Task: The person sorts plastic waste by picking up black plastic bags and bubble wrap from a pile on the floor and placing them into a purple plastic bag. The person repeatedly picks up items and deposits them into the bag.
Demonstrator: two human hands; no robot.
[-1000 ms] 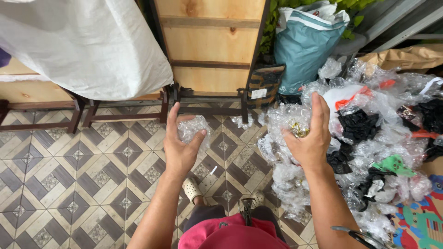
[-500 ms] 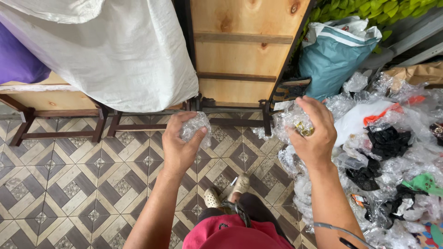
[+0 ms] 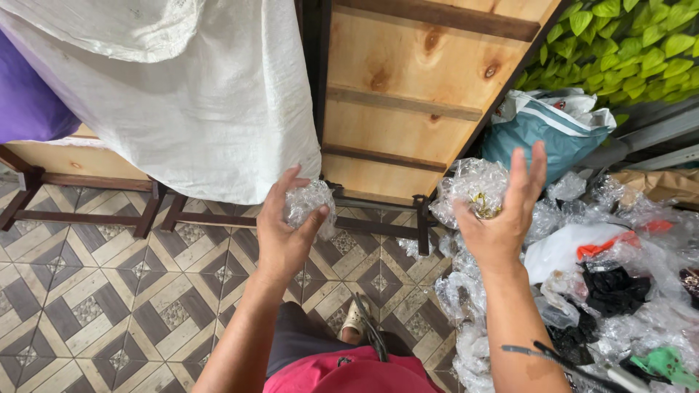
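Observation:
My left hand (image 3: 282, 234) grips a small crumpled wad of clear plastic film (image 3: 309, 203), held up at chest height over the tiled floor. My right hand (image 3: 504, 218) holds a larger bunch of clear plastic wrap (image 3: 472, 188), with something small and yellowish showing inside it; the fingers are stretched upward behind it. Both hands are raised in front of a large white woven sack (image 3: 182, 94) and a wooden board (image 3: 415, 102).
A heap of clear, white and black plastic bags (image 3: 604, 284) lies on the floor at the right. A teal bag (image 3: 542, 135) stands behind it, under green leaves (image 3: 633, 44). Wooden frames (image 3: 87, 189) rest on the patterned tiles (image 3: 109, 306). My sandalled foot (image 3: 355, 320) shows below.
Both hands have risen with their plastic, and my view has tilted up toward the sack and board. The right hand's bunch was lifted off the heap.

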